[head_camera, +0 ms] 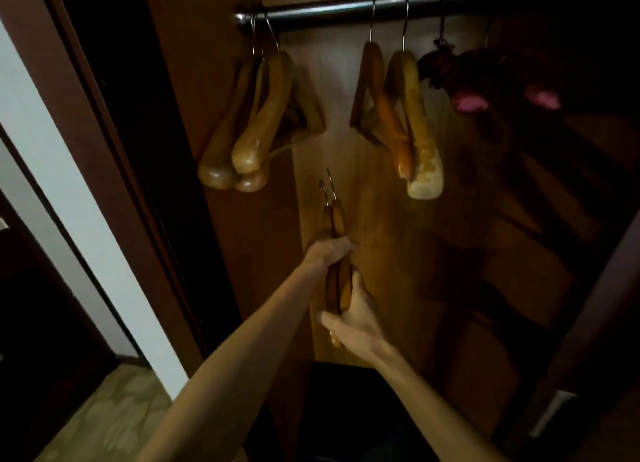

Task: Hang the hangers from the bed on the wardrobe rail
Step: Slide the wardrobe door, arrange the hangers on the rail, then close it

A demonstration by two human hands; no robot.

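Two wooden hangers (pixel 335 219) are pressed together edge-on inside the open wardrobe, their metal hooks pointing up, well below the dark metal rail (pixel 346 9). My left hand (pixel 329 252) grips them near the middle. My right hand (pixel 358 317) holds their lower ends. On the rail, a bunch of wooden hangers (pixel 256 122) hangs at the left end and two more wooden hangers (pixel 401 115) hang near the middle. A stretch of bare rail lies between the two groups.
Dark hangers with pink pads (pixel 471 103) hang further right on the rail in deep shadow. The wardrobe's side panel (pixel 214 80) and door frame (pixel 104 149) stand to the left. A dark object (pixel 346 409) sits on the wardrobe floor below my arms.
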